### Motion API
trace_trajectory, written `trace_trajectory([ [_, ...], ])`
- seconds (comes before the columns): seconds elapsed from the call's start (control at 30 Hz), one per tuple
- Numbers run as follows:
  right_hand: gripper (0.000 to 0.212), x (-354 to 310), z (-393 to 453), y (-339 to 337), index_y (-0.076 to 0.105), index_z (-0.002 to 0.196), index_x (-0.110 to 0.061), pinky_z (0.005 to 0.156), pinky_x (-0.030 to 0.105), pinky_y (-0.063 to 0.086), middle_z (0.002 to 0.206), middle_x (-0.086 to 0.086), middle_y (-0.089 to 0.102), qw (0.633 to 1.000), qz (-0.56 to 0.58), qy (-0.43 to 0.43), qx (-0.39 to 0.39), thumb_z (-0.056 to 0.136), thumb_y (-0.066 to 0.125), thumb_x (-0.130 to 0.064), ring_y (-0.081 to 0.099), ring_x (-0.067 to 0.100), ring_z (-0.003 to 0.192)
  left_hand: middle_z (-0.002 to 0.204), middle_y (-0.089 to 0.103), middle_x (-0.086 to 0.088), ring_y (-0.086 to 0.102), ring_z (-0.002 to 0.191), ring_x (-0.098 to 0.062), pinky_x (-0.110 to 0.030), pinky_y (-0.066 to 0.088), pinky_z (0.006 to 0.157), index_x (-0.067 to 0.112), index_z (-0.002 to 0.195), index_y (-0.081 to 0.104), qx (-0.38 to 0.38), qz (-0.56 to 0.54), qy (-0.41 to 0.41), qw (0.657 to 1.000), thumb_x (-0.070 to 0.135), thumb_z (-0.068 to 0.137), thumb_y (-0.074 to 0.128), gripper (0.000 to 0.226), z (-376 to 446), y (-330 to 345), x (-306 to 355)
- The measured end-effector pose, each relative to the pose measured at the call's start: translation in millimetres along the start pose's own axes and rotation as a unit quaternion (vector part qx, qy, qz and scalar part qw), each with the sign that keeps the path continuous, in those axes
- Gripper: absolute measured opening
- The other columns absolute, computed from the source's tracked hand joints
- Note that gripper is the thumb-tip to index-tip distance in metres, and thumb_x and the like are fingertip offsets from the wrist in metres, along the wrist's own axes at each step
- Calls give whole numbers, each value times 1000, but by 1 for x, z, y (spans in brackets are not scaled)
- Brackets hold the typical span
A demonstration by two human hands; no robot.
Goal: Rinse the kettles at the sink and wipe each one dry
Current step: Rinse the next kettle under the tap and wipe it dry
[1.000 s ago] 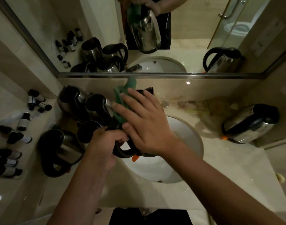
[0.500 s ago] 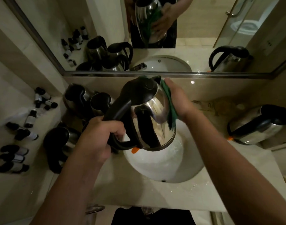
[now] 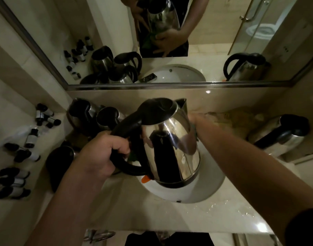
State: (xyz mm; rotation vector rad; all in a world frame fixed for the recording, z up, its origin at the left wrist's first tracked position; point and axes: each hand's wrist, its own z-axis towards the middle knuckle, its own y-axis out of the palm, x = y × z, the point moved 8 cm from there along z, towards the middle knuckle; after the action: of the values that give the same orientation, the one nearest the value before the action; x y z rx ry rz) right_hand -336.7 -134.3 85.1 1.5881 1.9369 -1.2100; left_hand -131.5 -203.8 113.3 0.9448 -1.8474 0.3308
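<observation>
A steel kettle point(image 3: 171, 142) with a black lid and handle hangs upright over the white sink point(image 3: 210, 185). My left hand point(image 3: 102, 155) grips its black handle. My right hand point(image 3: 194, 119) reaches round the kettle's far side, and the body hides most of it. In the mirror that hand lies with spread fingers on a green cloth point(image 3: 148, 41) against the kettle's wall. Several more kettles point(image 3: 79, 110) stand crowded on the counter to the left. One kettle point(image 3: 280, 134) lies on its side at the right.
Small dark-capped bottles point(image 3: 31, 137) lie scattered on the left ledge. A wall mirror point(image 3: 223, 41) runs behind the sink and shows the faucet point(image 3: 148, 78). Water drops point(image 3: 232, 210) glisten on the counter at the front right.
The kettle has swung upright and closer to me in my left hand. My right hand with the cloth slid from the kettle's near side round to its far side and lower.
</observation>
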Motion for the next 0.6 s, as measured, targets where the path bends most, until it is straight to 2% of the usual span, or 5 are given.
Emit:
trace_trajectory([
  [0.13, 27, 63, -16, 13, 57, 83, -22, 74, 21, 49, 78, -4, 64, 980, 182, 68, 46, 100, 57, -1, 66, 6, 81, 75, 47, -14, 45, 67, -30, -30, 35, 56, 0, 67, 57, 27, -1, -49, 998, 0, 37, 59, 30, 8, 10, -27],
  [0.23, 29, 104, -41, 19, 64, 83, -19, 56, 15, 50, 66, -5, 70, 925, 353, 65, 124, 107, 47, -20, 70, 3, 62, 69, 40, -12, 42, 60, -26, -33, 33, 60, -4, 61, 51, 39, 20, -67, 997, -1, 37, 59, 25, 17, 29, -43],
  [0.3, 36, 138, -57, 22, 70, 85, -24, 66, 17, 55, 66, -12, 74, 890, 396, 70, 217, 108, 43, -32, 73, 2, 76, 77, 46, -15, 46, 67, -29, -38, 37, 66, -17, 70, 51, 27, 42, -85, 995, 4, 34, 66, 44, 24, 48, -54],
  [0.43, 38, 177, -85, 18, 69, 104, -40, 101, 55, 51, 103, -2, 73, 855, 370, 47, 359, 96, 35, -57, 66, 21, 107, 49, 37, -5, 40, 47, -18, -27, 32, 52, 7, 44, 46, 44, 73, -95, 992, -8, 55, 60, 24, 39, 97, -69],
  [0.6, 52, 186, -136, -10, 32, 157, -30, 112, 34, 45, 150, -7, 51, 878, 197, -5, 437, 106, 41, -38, 50, 10, 136, 49, 43, -2, 44, 50, -17, -26, 36, 52, 12, 44, 56, 43, 103, -89, 990, -7, 61, 64, 27, 59, 169, -89],
])
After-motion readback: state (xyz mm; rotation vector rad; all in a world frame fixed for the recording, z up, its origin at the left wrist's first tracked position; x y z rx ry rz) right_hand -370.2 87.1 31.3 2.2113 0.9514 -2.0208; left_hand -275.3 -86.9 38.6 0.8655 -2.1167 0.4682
